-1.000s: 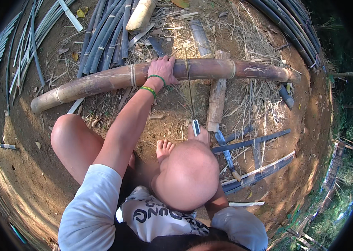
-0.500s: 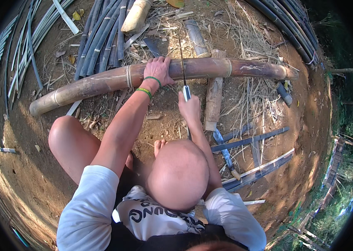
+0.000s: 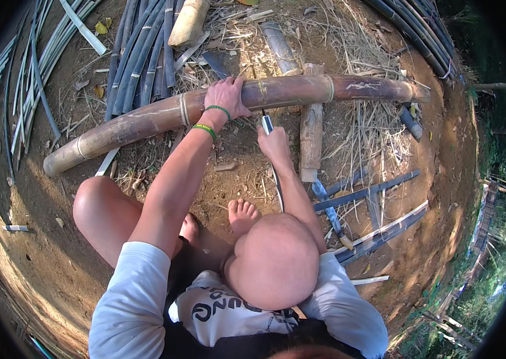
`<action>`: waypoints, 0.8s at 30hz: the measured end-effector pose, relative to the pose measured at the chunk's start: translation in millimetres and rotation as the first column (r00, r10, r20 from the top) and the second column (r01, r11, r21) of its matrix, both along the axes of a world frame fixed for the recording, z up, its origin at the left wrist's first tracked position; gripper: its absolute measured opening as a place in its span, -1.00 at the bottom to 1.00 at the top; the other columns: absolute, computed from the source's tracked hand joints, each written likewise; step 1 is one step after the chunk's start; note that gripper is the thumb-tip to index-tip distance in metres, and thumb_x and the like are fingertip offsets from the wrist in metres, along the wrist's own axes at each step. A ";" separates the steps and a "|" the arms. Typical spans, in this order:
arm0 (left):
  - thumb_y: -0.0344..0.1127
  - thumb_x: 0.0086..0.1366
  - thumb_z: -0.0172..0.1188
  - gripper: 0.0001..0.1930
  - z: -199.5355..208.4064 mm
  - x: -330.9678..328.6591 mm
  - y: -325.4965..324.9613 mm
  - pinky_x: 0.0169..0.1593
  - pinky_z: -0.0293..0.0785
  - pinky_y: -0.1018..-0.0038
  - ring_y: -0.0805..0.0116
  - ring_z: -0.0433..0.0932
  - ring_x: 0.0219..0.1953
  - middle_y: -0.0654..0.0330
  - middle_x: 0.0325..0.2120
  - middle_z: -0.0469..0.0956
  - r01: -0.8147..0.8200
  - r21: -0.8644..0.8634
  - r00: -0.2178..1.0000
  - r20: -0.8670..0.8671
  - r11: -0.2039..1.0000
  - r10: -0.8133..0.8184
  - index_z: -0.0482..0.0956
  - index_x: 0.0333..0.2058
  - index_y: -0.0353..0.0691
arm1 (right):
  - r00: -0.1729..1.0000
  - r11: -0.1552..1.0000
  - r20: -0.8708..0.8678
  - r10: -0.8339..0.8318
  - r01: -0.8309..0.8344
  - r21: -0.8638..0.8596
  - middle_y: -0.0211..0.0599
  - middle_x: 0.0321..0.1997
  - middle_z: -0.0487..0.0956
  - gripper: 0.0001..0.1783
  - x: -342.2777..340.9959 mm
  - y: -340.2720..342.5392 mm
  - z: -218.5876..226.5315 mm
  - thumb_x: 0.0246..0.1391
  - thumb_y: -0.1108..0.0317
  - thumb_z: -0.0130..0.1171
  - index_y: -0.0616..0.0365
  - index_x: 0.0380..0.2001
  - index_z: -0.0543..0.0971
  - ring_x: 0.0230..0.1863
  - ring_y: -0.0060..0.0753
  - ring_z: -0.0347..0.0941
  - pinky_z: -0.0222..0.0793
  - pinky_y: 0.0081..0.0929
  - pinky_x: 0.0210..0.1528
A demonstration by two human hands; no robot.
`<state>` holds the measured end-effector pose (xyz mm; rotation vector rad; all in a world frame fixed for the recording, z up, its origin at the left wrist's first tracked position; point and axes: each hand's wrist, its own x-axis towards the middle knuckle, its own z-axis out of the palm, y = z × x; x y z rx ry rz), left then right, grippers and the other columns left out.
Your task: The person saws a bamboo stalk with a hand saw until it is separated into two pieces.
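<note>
A thick brown bamboo pole (image 3: 301, 90) lies crosswise in front of me, resting on a short wooden post (image 3: 311, 143). My left hand (image 3: 226, 100) is spread over its top, pressing on it left of a dark narrow cut line. Just right of that, my right hand (image 3: 274, 143) is closed around the pale and dark handle of a saw (image 3: 267, 124). Only a short bit of blade shows between the handle and the pole's near side; the rest is hidden. Behind my right wrist shows a thin pale-and-dark strip, its kind unclear.
Right of my bent knee (image 3: 274, 260) lie a long knife (image 3: 328, 209) and dark bamboo slats (image 3: 373, 190). Dark split bamboo strips (image 3: 139, 60) and a pale bamboo piece (image 3: 189, 23) lie beyond the pole. Dry shavings (image 3: 373, 128) litter the soil. More poles (image 3: 417, 36) lie far right.
The saw blade, which stretched across and beyond the pole, no longer shows above it. My right knee has shifted right, uncovering my foot. My left hand stays in place on the pole.
</note>
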<state>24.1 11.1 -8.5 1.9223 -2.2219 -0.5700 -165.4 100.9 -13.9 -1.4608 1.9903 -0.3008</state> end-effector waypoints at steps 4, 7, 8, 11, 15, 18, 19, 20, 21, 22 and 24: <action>0.24 -0.22 0.64 -0.02 0.3 19.3 -2.9 0.15 0.64 0.06 -0.08 0.69 0.07 0.02 0.06 0.64 -0.018 0.047 1.000 0.018 0.999 0.018 0.55 0.18 -0.14 | 0.999 1.000 0.045 -0.002 0.002 -0.009 0.34 -0.41 0.68 -0.39 21.7 3.1 5.8 0.29 -0.07 0.28 0.42 -0.44 0.71 -0.25 0.42 0.69 0.55 0.13 -0.14; 0.22 -0.21 0.64 -0.02 8.3 10.0 0.6 0.18 0.62 0.06 -0.07 0.67 0.11 0.01 0.08 0.63 -0.018 0.136 1.000 0.010 0.991 0.017 0.53 0.18 -0.14 | 1.000 1.000 0.025 0.007 -0.008 0.010 0.28 -0.47 0.67 -0.38 7.7 10.7 6.3 0.29 -0.08 0.28 0.40 -0.48 0.69 -0.29 0.38 0.69 0.53 0.10 -0.19; 0.22 -0.21 0.64 -0.01 7.5 10.9 2.8 0.20 0.60 0.07 -0.07 0.66 0.13 0.01 0.09 0.62 -0.020 0.111 1.000 0.008 0.994 0.019 0.52 0.19 -0.13 | 0.999 1.000 0.043 0.009 -0.009 0.011 0.29 -0.46 0.67 -0.38 7.3 11.1 6.4 0.29 -0.08 0.28 0.40 -0.48 0.69 -0.29 0.38 0.68 0.53 0.10 -0.20; 0.15 -0.19 0.67 0.03 6.5 6.6 11.3 0.29 0.51 0.10 -0.05 0.60 0.21 0.01 0.13 0.58 -0.018 0.049 1.000 0.025 0.999 0.017 0.44 0.25 -0.16 | 0.995 1.000 0.103 -0.014 0.013 0.009 0.32 -0.45 0.66 -0.39 6.8 14.3 -3.1 0.28 -0.07 0.30 0.42 -0.43 0.67 -0.29 0.39 0.68 0.50 0.13 -0.22; 0.02 -0.21 0.67 0.03 -8.5 -13.0 36.3 0.31 0.44 0.14 0.00 0.56 0.18 0.04 0.10 0.55 -0.033 -0.191 0.999 0.005 0.981 0.035 0.42 0.26 -0.21 | 0.987 0.969 0.157 -0.032 0.069 -0.238 0.18 -0.50 0.63 -0.48 -10.7 34.5 -62.9 0.27 -0.01 0.34 0.36 -0.40 0.65 -0.40 0.24 0.64 0.46 0.04 -0.26; -0.05 -0.21 0.67 0.01 -17.6 -13.7 51.1 0.30 0.41 0.15 0.04 0.53 0.16 0.07 0.08 0.53 -0.052 -0.276 0.998 0.027 0.960 0.061 0.41 0.25 -0.21 | 0.991 0.981 0.137 0.003 0.023 -0.191 0.20 -0.47 0.64 -0.49 -7.4 39.2 -38.1 0.28 0.01 0.32 0.38 -0.37 0.64 -0.35 0.25 0.66 0.49 0.04 -0.24; -0.06 -0.21 0.66 0.00 -19.9 -15.9 54.7 0.29 0.41 0.14 0.05 0.52 0.15 0.07 0.07 0.53 -0.053 -0.297 0.997 0.032 0.953 0.065 0.41 0.25 -0.21 | 0.993 0.990 0.114 0.030 -0.014 -0.141 0.18 -0.46 0.66 -0.49 -10.0 38.7 -27.5 0.28 0.02 0.31 0.39 -0.36 0.64 -0.33 0.26 0.67 0.51 0.03 -0.22; -0.07 -0.20 0.66 -0.01 -21.7 -19.0 58.0 0.29 0.40 0.14 0.06 0.51 0.15 0.08 0.06 0.52 -0.057 -0.321 0.997 0.036 0.945 0.072 0.42 0.24 -0.20 | 0.991 0.999 0.128 0.031 -0.026 -0.039 0.22 -0.43 0.67 -0.48 -12.4 38.5 -5.8 0.27 0.02 0.31 0.41 -0.34 0.64 -0.29 0.29 0.68 0.52 0.05 -0.18; -0.11 -0.18 0.65 -0.01 -25.5 -24.0 64.6 0.31 0.38 0.12 0.06 0.49 0.19 0.08 0.11 0.52 -0.070 -0.359 0.996 0.027 0.931 0.085 0.41 0.28 -0.19 | 0.989 0.998 0.144 0.034 -0.042 0.048 0.27 -0.40 0.67 -0.47 -14.0 32.4 21.5 0.26 0.02 0.31 0.43 -0.32 0.65 -0.25 0.33 0.68 0.53 0.08 -0.15; -0.12 -0.18 0.65 0.00 -29.9 -32.9 71.7 0.33 0.35 0.11 0.06 0.48 0.21 0.08 0.13 0.51 -0.074 -0.401 0.995 0.026 0.913 0.092 0.40 0.30 -0.18 | 0.988 0.989 0.154 0.028 -0.050 0.140 0.31 -0.37 0.68 -0.47 -18.4 31.0 43.5 0.26 0.02 0.30 0.45 -0.31 0.66 -0.21 0.36 0.69 0.54 0.10 -0.11; -0.14 -0.16 0.64 0.02 -43.4 -33.3 83.1 0.37 0.31 0.08 0.05 0.45 0.26 0.08 0.18 0.49 -0.088 -0.491 0.990 0.050 0.867 0.129 0.39 0.34 -0.16 | 0.990 0.994 0.126 0.060 -0.071 0.085 0.32 -0.34 0.69 -0.44 -16.2 44.8 58.4 0.28 -0.01 0.28 0.45 -0.27 0.66 -0.20 0.35 0.69 0.54 0.08 -0.11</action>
